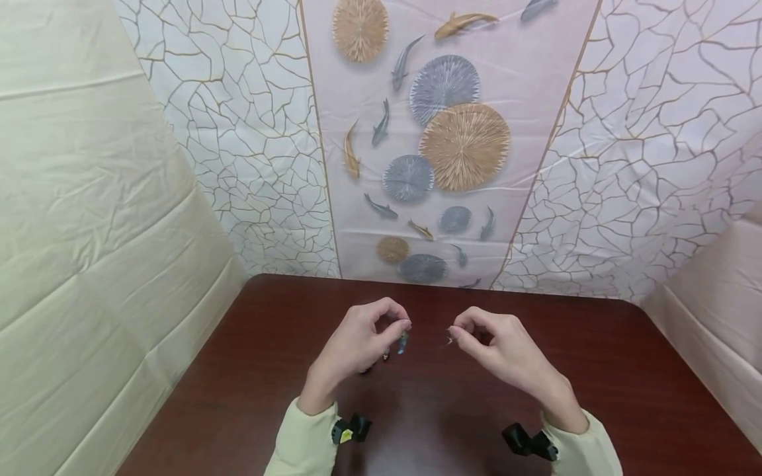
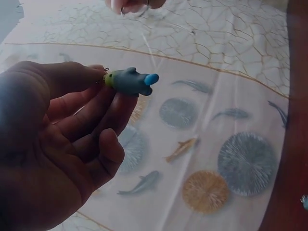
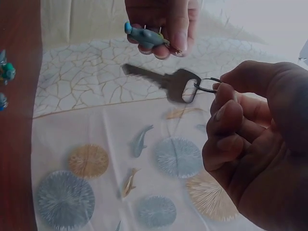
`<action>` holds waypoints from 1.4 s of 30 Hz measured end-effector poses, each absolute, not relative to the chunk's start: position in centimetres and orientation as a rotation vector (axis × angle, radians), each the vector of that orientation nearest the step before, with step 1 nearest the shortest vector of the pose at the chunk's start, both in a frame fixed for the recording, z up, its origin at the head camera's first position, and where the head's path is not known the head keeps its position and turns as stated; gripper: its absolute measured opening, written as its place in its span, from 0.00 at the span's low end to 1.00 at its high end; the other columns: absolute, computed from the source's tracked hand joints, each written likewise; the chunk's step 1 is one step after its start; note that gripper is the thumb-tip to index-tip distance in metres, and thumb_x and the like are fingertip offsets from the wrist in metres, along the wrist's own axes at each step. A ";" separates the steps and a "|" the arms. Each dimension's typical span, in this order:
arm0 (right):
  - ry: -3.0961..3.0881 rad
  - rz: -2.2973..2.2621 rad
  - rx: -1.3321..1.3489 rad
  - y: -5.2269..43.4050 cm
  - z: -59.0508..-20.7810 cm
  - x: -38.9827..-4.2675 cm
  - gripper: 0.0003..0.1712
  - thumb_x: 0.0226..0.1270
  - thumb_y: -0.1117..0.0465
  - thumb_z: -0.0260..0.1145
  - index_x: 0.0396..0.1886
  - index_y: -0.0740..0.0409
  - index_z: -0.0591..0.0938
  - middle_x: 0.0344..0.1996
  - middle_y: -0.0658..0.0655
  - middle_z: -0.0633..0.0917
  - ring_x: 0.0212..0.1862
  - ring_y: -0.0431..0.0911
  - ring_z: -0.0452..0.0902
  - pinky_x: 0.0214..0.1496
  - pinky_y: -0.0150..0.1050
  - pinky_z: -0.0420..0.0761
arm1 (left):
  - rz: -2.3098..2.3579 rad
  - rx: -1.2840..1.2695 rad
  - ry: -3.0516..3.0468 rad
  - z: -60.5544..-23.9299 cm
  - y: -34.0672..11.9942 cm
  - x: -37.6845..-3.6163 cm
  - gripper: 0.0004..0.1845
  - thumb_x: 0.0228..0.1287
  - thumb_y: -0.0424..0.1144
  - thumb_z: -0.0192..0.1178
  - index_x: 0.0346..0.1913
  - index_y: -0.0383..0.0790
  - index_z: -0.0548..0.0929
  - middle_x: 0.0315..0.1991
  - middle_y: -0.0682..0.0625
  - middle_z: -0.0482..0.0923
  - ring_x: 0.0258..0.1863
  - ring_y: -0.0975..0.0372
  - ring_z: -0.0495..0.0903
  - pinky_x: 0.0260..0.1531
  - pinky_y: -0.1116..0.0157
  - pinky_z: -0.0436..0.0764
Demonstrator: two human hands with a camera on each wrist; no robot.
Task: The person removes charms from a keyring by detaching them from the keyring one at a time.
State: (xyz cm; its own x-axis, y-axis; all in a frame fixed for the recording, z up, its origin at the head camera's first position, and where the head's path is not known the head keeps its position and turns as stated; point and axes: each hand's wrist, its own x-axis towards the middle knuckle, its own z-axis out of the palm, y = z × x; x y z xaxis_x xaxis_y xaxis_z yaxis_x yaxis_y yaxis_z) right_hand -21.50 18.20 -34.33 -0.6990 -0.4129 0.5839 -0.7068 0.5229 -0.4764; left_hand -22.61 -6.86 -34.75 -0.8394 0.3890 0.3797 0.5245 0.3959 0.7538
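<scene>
Dolphin charm (image 2: 131, 82) sits pinched between thumb and fingertips of our left hand (image 1: 363, 340), raised above the dark counter (image 1: 625, 370). Our right hand (image 1: 503, 347) pinches a wire ring (image 3: 207, 85) with a key (image 3: 163, 79) hanging from it, near the charm, not touching.

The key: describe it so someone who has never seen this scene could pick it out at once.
Above the dark red-brown table, two hands are raised side by side. The right hand pinches a thin metal ring, and from it hangs the key, dark, flat and metal. The left hand grips a stubby grey-blue dolphin charm instead.
</scene>
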 end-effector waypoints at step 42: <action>-2.614 0.944 0.785 24.0 -38.7 -22.1 0.06 0.67 0.63 0.66 0.30 0.47 0.80 0.18 0.40 0.77 0.16 0.29 0.67 0.18 0.31 0.72 | -0.946 -0.614 -2.895 -43.3 -8.0 -26.7 0.03 0.65 0.39 0.63 0.33 0.46 0.83 0.25 0.59 0.80 0.23 0.69 0.73 0.26 0.71 0.74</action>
